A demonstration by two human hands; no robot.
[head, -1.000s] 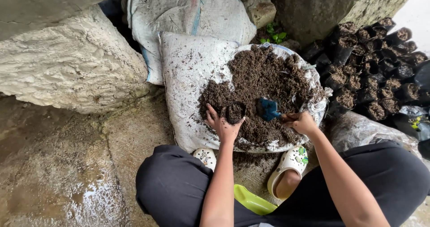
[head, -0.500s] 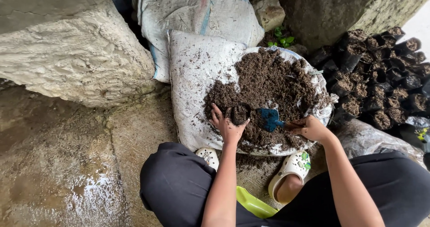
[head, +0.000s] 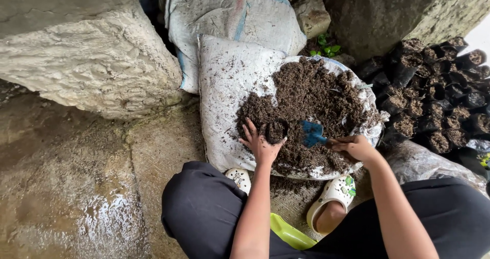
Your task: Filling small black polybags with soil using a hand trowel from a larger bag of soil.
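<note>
Blue scoop has swung nearer the small black bag, which the left hand cups loosely; right hand apparently grips the scoop's handle. Bag limp: support by rim.

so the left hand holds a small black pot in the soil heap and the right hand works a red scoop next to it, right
Not quite: the scoop is blue, not red. The head view shows the right hand gripping its handle, blade resting on the soil heap. The rest holds: the left hand holds a small black pot in the soil beside it.
</note>
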